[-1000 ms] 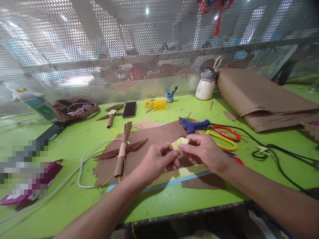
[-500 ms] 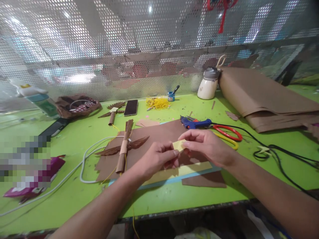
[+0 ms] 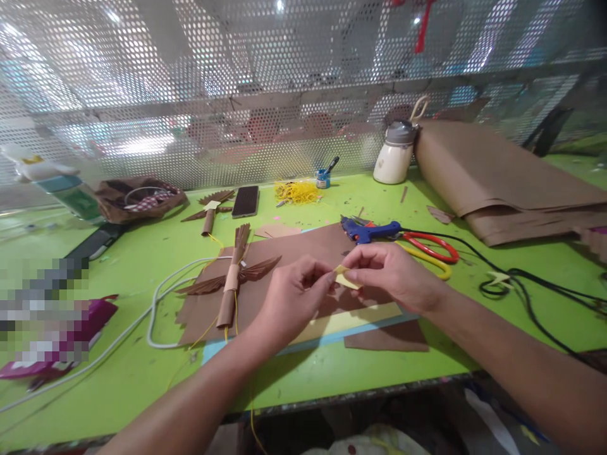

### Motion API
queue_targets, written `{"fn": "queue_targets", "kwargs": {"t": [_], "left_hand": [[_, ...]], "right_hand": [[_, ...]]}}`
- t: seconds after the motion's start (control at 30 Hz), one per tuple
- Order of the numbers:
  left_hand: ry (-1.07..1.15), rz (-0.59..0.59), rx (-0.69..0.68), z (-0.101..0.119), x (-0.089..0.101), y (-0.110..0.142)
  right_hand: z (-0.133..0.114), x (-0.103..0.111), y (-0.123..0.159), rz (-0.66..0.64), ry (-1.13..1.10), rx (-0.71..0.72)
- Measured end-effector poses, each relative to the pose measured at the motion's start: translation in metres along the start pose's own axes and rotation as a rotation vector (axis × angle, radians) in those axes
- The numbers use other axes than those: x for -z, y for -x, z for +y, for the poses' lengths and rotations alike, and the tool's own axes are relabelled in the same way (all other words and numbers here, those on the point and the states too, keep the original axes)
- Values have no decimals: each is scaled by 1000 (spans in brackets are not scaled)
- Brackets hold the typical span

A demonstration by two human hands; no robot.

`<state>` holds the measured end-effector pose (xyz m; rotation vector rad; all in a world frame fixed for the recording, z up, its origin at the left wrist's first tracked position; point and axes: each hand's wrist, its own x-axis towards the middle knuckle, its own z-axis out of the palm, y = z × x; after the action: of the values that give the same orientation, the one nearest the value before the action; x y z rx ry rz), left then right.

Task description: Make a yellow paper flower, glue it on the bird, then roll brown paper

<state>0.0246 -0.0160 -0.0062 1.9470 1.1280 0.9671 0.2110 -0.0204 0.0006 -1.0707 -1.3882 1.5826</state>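
Paper, yellow, now slants down rightward, unlike before, pinched by left hand and right hand.

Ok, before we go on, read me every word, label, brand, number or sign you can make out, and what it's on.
No text can be read.
Blue jar: pale label, too small to read.
Purple packet: pale patches, too blurred and pixelated to read.
Phone: dark screen, no text visible.
Yellow paper piece at the fingertips: no writing visible.
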Motion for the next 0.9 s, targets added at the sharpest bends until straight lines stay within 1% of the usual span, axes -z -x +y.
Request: {"fn": "queue_targets", "kwargs": {"t": [0.13, 0.2, 0.23, 0.3, 0.37, 0.43, 0.5, 0.57, 0.67, 0.73, 0.83, 0.9], "left_hand": [[-36, 62, -80, 10, 2, 2], [29, 52, -90, 14, 3, 2], [95, 36, -75, 15, 3, 2], [283, 7, -4, 17, 4, 1], [495, -27, 105, 17, 5, 0], [674, -98, 220, 17, 7, -1], [777, -176, 310, 16, 8, -2], [817, -213, 349, 16, 9, -2], [854, -226, 360, 16, 11, -2], [876, -273, 380, 17, 12, -1], [847, -327, 408, 18, 12, -1], [808, -313, 402, 19, 11, -1]], "right_hand": [[-1, 0, 1, -40, -44, 42], [-2, 0, 1, -42, -57, 78], [-3, 0, 1, -41, -58, 98], [-4, 0, 2, -38, -51, 135], [-5, 0, 2, -36, -46, 155], [-4, -1, 3, -35, -48, 163], [-4, -1, 3, -24, -37, 178], [-4, -2, 3, 1, -7, 205], [-6, -3, 3, 54, 51, 239], [-7, -3, 3, 81, 93, 261], [-7, -3, 4, 95, 150, 294], [-6, -4, 4, 96, 177, 310]]}}
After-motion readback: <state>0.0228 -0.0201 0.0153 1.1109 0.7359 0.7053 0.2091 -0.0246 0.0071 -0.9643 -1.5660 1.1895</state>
